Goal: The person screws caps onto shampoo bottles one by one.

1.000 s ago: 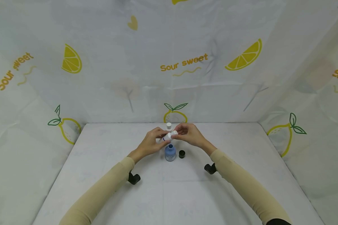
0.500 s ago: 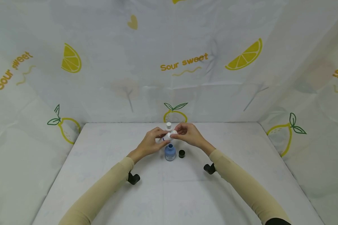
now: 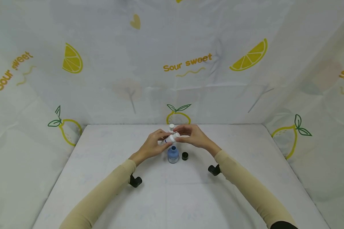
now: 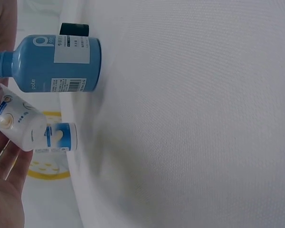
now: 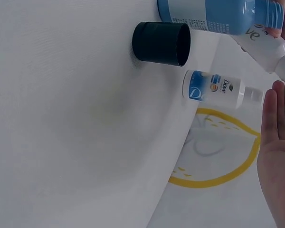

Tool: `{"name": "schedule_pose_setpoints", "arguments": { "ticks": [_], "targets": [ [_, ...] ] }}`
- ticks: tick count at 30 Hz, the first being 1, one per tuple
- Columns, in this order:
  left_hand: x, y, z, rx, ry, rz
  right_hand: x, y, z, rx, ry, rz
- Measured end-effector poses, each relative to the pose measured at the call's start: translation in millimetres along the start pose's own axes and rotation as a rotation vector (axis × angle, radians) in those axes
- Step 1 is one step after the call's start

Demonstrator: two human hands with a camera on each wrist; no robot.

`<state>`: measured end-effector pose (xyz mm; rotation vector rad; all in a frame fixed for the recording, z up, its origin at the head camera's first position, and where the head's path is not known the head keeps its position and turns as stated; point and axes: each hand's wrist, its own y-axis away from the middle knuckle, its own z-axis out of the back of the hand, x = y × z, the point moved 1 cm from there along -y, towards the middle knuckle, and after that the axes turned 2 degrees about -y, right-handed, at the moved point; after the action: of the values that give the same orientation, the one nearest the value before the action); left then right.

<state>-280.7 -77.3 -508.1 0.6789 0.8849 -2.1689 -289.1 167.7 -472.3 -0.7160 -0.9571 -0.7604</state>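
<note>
My left hand (image 3: 153,144) grips a small white bottle (image 4: 20,118) with blue print and tilts it over the table, its cap end up and to the right. At that end, my right hand (image 3: 195,137) has its thumb and a finger at the white cap (image 3: 176,135), while its other fingers reach out straight in the right wrist view. Just in front stands an uncapped blue bottle (image 3: 173,156), its threaded neck bare. A black cap (image 3: 184,156) sits right of it. Behind the hands stands a second white bottle (image 5: 218,89) with a blue Dove label.
The white-covered table (image 3: 166,197) ends at a hanging cloth (image 3: 149,95) printed with lemons and lettering. Black wrist cameras stick out below both wrists.
My right fingers have spread and shifted slightly left over the white cap. The tilted bottle in my left hand has barely moved, and the things on the table stay put.
</note>
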Motion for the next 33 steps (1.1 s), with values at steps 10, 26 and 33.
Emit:
{"name": "schedule_pose_setpoints", "arguments": {
  "ticks": [10,26,33],
  "targets": [
    [-0.3,1.9,0.9,-0.001,-0.002,0.006,-2.8,-0.8,3.3,0.044,0.009,0.043],
    [1.0,3.1,-1.3,0.004,-0.007,0.021,-0.2,-0.3,0.6,-0.005,0.039,0.002],
    [0.9,2.4,-2.4,0.006,-0.012,0.021,-0.9,0.2,-0.1,-0.031,0.048,-0.020]
  ]
}}
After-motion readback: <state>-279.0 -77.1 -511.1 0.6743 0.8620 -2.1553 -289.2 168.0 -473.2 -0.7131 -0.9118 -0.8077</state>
